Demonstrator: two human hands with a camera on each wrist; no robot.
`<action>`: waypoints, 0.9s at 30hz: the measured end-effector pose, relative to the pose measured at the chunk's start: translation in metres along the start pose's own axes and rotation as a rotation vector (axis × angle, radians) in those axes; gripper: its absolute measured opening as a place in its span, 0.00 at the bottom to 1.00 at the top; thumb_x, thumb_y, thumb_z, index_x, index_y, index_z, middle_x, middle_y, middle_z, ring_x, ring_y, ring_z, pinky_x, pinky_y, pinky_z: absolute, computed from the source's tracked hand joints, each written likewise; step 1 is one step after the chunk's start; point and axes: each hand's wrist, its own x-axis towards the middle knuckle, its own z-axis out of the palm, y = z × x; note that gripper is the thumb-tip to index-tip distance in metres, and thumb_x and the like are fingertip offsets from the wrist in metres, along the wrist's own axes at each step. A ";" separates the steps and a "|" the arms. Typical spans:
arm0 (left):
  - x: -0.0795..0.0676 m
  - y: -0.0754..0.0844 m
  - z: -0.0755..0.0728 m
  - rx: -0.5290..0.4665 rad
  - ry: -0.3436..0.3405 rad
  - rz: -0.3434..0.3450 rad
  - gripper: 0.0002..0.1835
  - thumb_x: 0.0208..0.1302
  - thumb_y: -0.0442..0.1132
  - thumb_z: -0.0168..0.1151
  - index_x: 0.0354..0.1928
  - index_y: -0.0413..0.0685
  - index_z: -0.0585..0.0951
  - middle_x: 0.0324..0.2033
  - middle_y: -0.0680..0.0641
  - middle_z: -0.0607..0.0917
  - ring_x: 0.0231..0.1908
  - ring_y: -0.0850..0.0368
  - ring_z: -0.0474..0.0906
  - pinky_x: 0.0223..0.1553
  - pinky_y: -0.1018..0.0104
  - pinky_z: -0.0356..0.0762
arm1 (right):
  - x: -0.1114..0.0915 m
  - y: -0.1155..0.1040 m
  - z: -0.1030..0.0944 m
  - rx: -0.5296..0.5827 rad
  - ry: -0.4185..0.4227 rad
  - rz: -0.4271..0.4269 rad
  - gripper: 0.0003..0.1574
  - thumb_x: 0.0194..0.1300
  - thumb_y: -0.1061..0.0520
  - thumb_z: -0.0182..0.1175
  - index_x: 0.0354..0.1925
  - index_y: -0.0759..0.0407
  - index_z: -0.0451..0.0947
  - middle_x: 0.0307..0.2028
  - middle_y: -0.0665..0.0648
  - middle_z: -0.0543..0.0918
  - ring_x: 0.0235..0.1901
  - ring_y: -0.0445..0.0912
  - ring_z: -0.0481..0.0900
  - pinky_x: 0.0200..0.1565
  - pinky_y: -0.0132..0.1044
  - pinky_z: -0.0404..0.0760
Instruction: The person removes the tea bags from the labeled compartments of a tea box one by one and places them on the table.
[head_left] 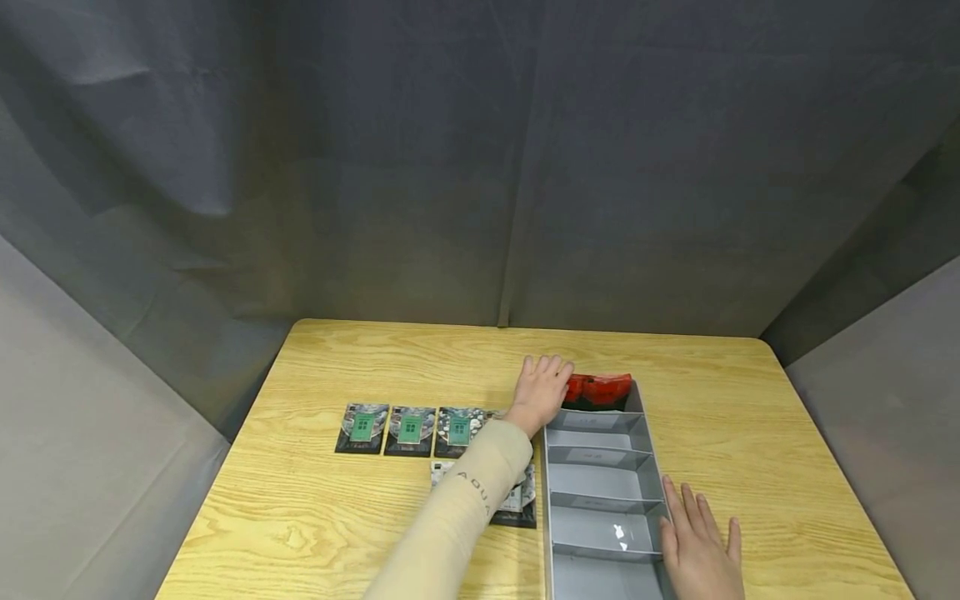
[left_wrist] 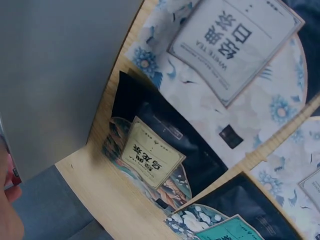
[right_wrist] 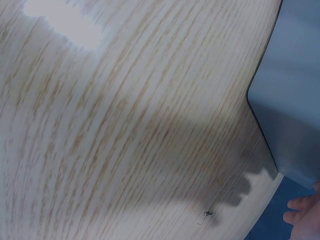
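Note:
At the far left corner of a long grey divided box, my left hand touches the rim with fingers extended, beside red tea packets in the farthest compartment. In the left wrist view only part of that hand shows, with a bit of red by its fingers. My right hand rests spread against the box's near right side, holding nothing. Tea packets with green labels lie left of the box. A white tea packet and a packet with a cream label are partly hidden by my left arm in the head view.
The wooden table carries everything. Dark curtain cloth hangs behind its far edge, and pale panels stand at both sides. Crosswise dividers split the box into several compartments.

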 end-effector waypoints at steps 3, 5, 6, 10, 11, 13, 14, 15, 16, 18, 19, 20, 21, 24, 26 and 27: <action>0.002 0.000 -0.001 0.011 -0.016 0.005 0.18 0.69 0.50 0.43 0.59 0.66 0.61 0.53 0.59 0.65 0.54 0.62 0.60 0.55 0.58 0.53 | 0.000 0.001 0.000 0.003 -0.002 -0.003 0.34 0.71 0.49 0.36 0.71 0.48 0.41 0.62 0.72 0.60 0.60 0.67 0.56 0.58 0.67 0.31; 0.002 0.000 -0.002 0.019 -0.026 0.007 0.18 0.69 0.46 0.45 0.59 0.65 0.62 0.53 0.59 0.65 0.54 0.62 0.60 0.56 0.59 0.53 | 0.000 0.002 0.001 0.001 0.002 -0.006 0.34 0.71 0.49 0.36 0.71 0.48 0.41 0.62 0.72 0.60 0.60 0.67 0.56 0.58 0.67 0.31; 0.003 0.000 -0.003 0.023 -0.029 0.008 0.18 0.68 0.44 0.46 0.59 0.65 0.62 0.54 0.59 0.65 0.54 0.62 0.60 0.56 0.59 0.53 | 0.000 0.002 0.001 0.001 0.003 -0.007 0.34 0.71 0.49 0.36 0.71 0.48 0.41 0.62 0.71 0.60 0.60 0.67 0.56 0.58 0.67 0.31; 0.002 -0.001 -0.004 0.030 -0.036 0.002 0.20 0.67 0.40 0.47 0.59 0.66 0.63 0.54 0.60 0.65 0.55 0.62 0.60 0.58 0.57 0.51 | 0.001 0.002 0.001 0.001 0.006 -0.009 0.34 0.71 0.49 0.36 0.71 0.47 0.41 0.61 0.71 0.61 0.60 0.67 0.57 0.58 0.67 0.32; 0.002 -0.001 -0.004 0.030 -0.035 0.000 0.20 0.67 0.39 0.47 0.58 0.66 0.63 0.54 0.60 0.65 0.55 0.62 0.60 0.59 0.57 0.51 | 0.001 0.002 0.001 0.000 0.007 -0.010 0.34 0.71 0.49 0.36 0.71 0.48 0.41 0.61 0.71 0.61 0.60 0.67 0.57 0.58 0.67 0.33; 0.001 -0.001 -0.005 0.029 -0.031 -0.004 0.19 0.67 0.39 0.47 0.58 0.66 0.64 0.55 0.60 0.66 0.55 0.62 0.60 0.59 0.57 0.51 | 0.000 0.001 0.001 0.000 0.006 -0.008 0.34 0.71 0.49 0.36 0.71 0.48 0.41 0.61 0.72 0.61 0.59 0.67 0.57 0.58 0.67 0.34; 0.001 -0.001 -0.005 0.027 -0.029 -0.005 0.19 0.67 0.39 0.46 0.58 0.66 0.64 0.55 0.61 0.66 0.55 0.62 0.60 0.59 0.56 0.50 | 0.000 0.001 0.000 0.000 0.004 -0.008 0.34 0.71 0.49 0.36 0.71 0.48 0.41 0.61 0.72 0.61 0.59 0.67 0.57 0.58 0.67 0.34; 0.001 -0.001 -0.005 0.025 -0.028 -0.007 0.19 0.67 0.39 0.46 0.58 0.65 0.65 0.55 0.61 0.67 0.56 0.62 0.59 0.60 0.56 0.50 | 0.000 0.001 0.000 -0.001 0.003 -0.007 0.34 0.71 0.49 0.36 0.71 0.48 0.41 0.61 0.72 0.61 0.59 0.67 0.57 0.57 0.67 0.34; 0.001 -0.001 -0.005 0.026 -0.027 -0.009 0.19 0.67 0.39 0.46 0.58 0.65 0.65 0.55 0.62 0.67 0.56 0.62 0.59 0.60 0.56 0.50 | 0.000 0.000 0.000 -0.001 0.002 -0.007 0.34 0.71 0.49 0.36 0.71 0.48 0.42 0.61 0.72 0.61 0.59 0.67 0.57 0.57 0.67 0.35; 0.000 0.000 -0.005 0.027 -0.024 -0.012 0.19 0.68 0.39 0.45 0.58 0.65 0.65 0.55 0.62 0.68 0.56 0.63 0.60 0.60 0.56 0.50 | 0.000 0.000 -0.001 -0.003 0.001 -0.005 0.34 0.71 0.49 0.36 0.71 0.48 0.42 0.61 0.72 0.61 0.59 0.67 0.57 0.57 0.68 0.35; 0.000 0.000 -0.004 0.028 -0.021 -0.013 0.19 0.68 0.39 0.45 0.58 0.65 0.65 0.55 0.62 0.68 0.56 0.63 0.60 0.60 0.56 0.49 | 0.000 0.000 -0.001 -0.003 0.001 -0.005 0.34 0.71 0.49 0.36 0.71 0.48 0.42 0.61 0.72 0.61 0.59 0.67 0.57 0.57 0.68 0.35; 0.000 0.000 -0.004 0.032 -0.018 -0.014 0.19 0.67 0.40 0.45 0.58 0.66 0.65 0.55 0.62 0.69 0.56 0.63 0.60 0.60 0.56 0.50 | 0.000 0.000 -0.001 -0.003 0.001 -0.005 0.34 0.71 0.49 0.36 0.71 0.48 0.42 0.61 0.72 0.61 0.59 0.67 0.57 0.57 0.68 0.35; 0.000 0.000 -0.004 0.035 -0.014 -0.014 0.19 0.68 0.40 0.45 0.58 0.66 0.65 0.54 0.63 0.69 0.55 0.63 0.60 0.60 0.56 0.50 | 0.000 0.000 -0.001 -0.002 0.002 -0.005 0.34 0.71 0.49 0.36 0.71 0.48 0.42 0.61 0.72 0.61 0.59 0.67 0.57 0.57 0.68 0.35; 0.000 0.000 -0.003 0.040 0.003 -0.016 0.18 0.67 0.40 0.45 0.57 0.66 0.65 0.54 0.63 0.69 0.55 0.63 0.61 0.60 0.57 0.50 | 0.000 0.000 0.000 0.000 0.004 -0.005 0.34 0.71 0.49 0.36 0.71 0.48 0.42 0.61 0.72 0.61 0.59 0.67 0.57 0.57 0.68 0.35; 0.000 0.000 -0.003 0.031 0.011 -0.019 0.18 0.68 0.40 0.44 0.58 0.66 0.65 0.54 0.62 0.70 0.55 0.63 0.61 0.60 0.56 0.50 | 0.000 0.000 0.000 0.000 0.000 -0.004 0.34 0.71 0.49 0.36 0.71 0.48 0.42 0.61 0.72 0.61 0.59 0.67 0.57 0.57 0.68 0.35; -0.001 0.000 -0.003 0.025 0.014 -0.021 0.18 0.68 0.40 0.44 0.58 0.66 0.65 0.54 0.62 0.70 0.55 0.63 0.61 0.60 0.56 0.51 | 0.000 0.000 0.000 0.000 -0.001 -0.003 0.34 0.71 0.49 0.36 0.71 0.48 0.41 0.61 0.72 0.61 0.60 0.67 0.57 0.57 0.68 0.35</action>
